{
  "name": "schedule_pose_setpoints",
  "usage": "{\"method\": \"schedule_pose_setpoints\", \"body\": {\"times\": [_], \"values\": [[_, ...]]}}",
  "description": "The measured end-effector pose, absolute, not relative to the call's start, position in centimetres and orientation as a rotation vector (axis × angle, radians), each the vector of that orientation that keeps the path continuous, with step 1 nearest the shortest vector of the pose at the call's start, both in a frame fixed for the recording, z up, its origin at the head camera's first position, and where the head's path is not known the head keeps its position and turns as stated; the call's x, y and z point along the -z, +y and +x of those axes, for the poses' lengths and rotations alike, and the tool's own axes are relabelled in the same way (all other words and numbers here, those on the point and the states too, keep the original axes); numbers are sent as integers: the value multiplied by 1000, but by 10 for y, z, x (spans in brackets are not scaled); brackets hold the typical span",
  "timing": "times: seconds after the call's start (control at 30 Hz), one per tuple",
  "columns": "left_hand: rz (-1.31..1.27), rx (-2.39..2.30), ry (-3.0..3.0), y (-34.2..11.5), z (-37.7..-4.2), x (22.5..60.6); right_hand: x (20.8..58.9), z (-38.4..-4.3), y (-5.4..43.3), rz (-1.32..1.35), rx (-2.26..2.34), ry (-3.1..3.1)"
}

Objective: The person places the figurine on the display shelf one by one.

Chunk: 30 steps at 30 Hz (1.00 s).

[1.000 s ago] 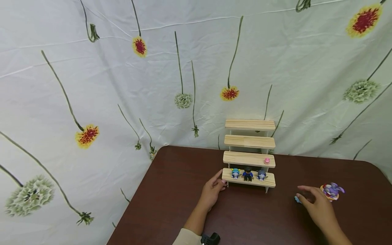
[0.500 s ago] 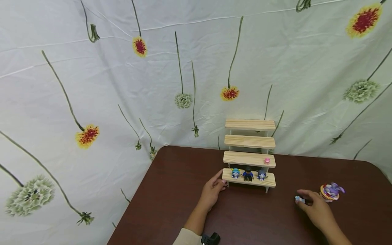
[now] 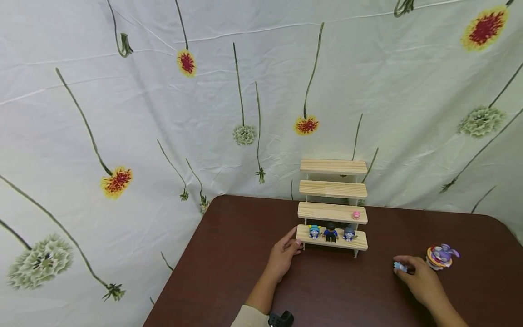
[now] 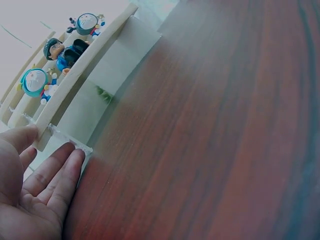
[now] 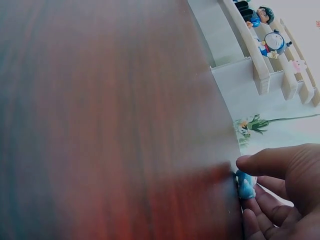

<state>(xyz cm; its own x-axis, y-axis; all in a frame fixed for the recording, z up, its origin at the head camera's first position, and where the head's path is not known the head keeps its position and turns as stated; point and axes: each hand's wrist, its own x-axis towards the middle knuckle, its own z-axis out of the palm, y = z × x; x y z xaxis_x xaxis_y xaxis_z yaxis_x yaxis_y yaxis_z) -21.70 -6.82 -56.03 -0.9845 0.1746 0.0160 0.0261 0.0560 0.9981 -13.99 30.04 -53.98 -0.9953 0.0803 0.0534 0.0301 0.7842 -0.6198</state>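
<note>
small blue figure, pinched between thumb and curled fingers of the right hand, low by the tabletop, right of the tiered shelf touched by the loosely extended left hand, apparently mid-pickup, next likely calling for a steady lift.

The left forearm slants forward and inward, and there's the left hand, thumb out, fingers loosely extended, palm showing in the left wrist view! Over on the other side, the right forearm angles inward too, the right hand low, thumb and fingers curved into a pinch.
</note>
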Motion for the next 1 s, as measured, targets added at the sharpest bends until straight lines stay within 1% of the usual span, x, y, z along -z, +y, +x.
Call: {"method": "schedule_pose_setpoints", "body": {"times": [0.47,1.0], "values": [[215,-2081,2196,-68,-216,560,534,-140,302,-119,-1053,-2915],[220,-2084,2198,-68,-216,561,524,-139,296,-71,-1007,-2775]]}}
